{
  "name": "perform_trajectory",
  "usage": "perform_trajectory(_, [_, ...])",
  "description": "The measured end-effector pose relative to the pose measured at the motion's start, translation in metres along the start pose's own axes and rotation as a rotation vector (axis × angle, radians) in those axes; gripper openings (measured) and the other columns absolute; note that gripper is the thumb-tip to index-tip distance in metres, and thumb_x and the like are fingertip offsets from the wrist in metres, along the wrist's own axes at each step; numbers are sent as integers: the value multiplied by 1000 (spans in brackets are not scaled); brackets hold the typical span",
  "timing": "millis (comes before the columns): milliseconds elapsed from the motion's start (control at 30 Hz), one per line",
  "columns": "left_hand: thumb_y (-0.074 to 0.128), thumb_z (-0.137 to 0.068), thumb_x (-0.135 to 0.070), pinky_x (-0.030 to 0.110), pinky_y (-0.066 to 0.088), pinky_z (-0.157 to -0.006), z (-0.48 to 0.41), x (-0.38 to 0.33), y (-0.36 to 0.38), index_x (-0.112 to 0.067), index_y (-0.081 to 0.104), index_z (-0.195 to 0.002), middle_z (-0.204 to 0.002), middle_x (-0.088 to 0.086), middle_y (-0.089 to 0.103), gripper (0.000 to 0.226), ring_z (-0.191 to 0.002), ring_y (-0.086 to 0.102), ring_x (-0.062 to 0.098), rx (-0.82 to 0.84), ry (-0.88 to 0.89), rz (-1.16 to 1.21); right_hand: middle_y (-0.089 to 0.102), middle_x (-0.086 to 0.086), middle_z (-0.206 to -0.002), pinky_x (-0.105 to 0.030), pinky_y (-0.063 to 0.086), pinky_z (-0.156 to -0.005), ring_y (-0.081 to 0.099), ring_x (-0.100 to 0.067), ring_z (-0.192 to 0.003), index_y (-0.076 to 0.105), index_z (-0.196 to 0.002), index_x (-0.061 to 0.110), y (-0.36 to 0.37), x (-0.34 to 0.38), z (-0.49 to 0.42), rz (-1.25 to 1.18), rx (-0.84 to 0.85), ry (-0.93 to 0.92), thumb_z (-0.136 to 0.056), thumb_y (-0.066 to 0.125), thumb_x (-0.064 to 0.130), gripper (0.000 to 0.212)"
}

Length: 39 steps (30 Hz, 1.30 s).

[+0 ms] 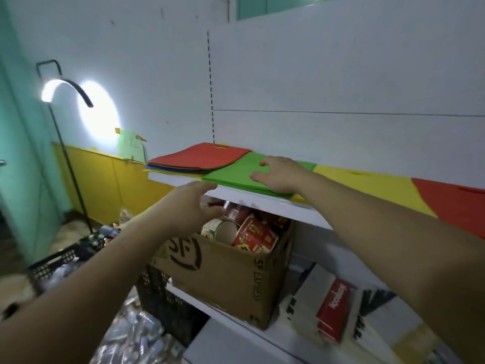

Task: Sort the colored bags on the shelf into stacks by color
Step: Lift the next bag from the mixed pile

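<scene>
Red bag [199,156] topping mixed stack, green bags [236,172], yellow bags [367,183], red bags [456,203], white shelf [262,202], brown box [231,279]

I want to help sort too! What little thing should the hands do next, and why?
Probably the left hand should lift the red bag off the mixed pile, bound for the red stack far right. That pile shows other colors underneath, the left hand is free near it, and the right hand rests on the green stack.

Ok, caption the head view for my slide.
Right hand rests on the green bags; left hand hovers open at the shelf edge.
</scene>
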<state>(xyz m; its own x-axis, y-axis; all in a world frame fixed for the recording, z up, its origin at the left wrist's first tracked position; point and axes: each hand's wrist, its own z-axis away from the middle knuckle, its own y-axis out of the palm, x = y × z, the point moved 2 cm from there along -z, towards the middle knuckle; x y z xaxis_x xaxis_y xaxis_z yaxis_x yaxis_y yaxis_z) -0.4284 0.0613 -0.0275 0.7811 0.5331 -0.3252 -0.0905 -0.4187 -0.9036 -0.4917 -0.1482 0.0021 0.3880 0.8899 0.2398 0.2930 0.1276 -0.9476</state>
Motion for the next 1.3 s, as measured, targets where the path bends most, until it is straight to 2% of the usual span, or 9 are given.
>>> perform_trajectory(167, [55,-87,-54,34,32,-106,-27,32,-1,-29,34,-143,-150,-7,33,65,-133,37,16,-11,-10,6,34,-6,-151,-34,33,-104,36,-25,-135,36,-145,17,16,20,-43,-19,18,-18,-93,45,56,65])
perform_trajectory(300, [55,-87,-53,36,33,-106,-65,48,4,-30,32,-144,-152,-6,31,66,-127,44,17,-9,3,4,40,-7,-147,-34,37,-97,42,-25,-129,38,-143,17,25,19,-86,6,19,-10,-93,45,56,63])
perform_trajectory(500, [56,-87,-49,37,27,-110,-136,78,9,-28,33,-144,-150,-4,34,65,-136,32,18,-23,29,-6,42,-7,-145,-34,37,-99,42,-26,-128,39,-142,16,32,9,-159,53,6,16,-92,44,59,66])
perform_trajectory(867, [55,-86,-54,38,29,-111,-218,152,6,-31,34,-143,-151,-5,33,65,-136,33,19,-29,20,13,40,-8,-147,-33,36,-100,39,-26,-132,37,-143,14,58,20,-251,135,50,68,-93,43,57,66])
perform_trajectory(1100, [54,-86,-55,37,28,-110,-267,208,-5,-28,34,-143,-150,-2,35,66,-136,34,19,11,122,11,42,-10,-146,-32,36,-102,41,-27,-131,38,-143,11,76,44,-291,184,84,203,-94,42,56,67])
perform_trajectory(1300, [54,-87,-53,33,30,-107,-307,267,-15,-24,40,-141,-147,2,39,62,-132,39,22,106,183,-26,41,-13,-147,-34,35,-105,41,-30,-132,39,-142,6,97,65,-308,232,119,418,-95,38,57,70])
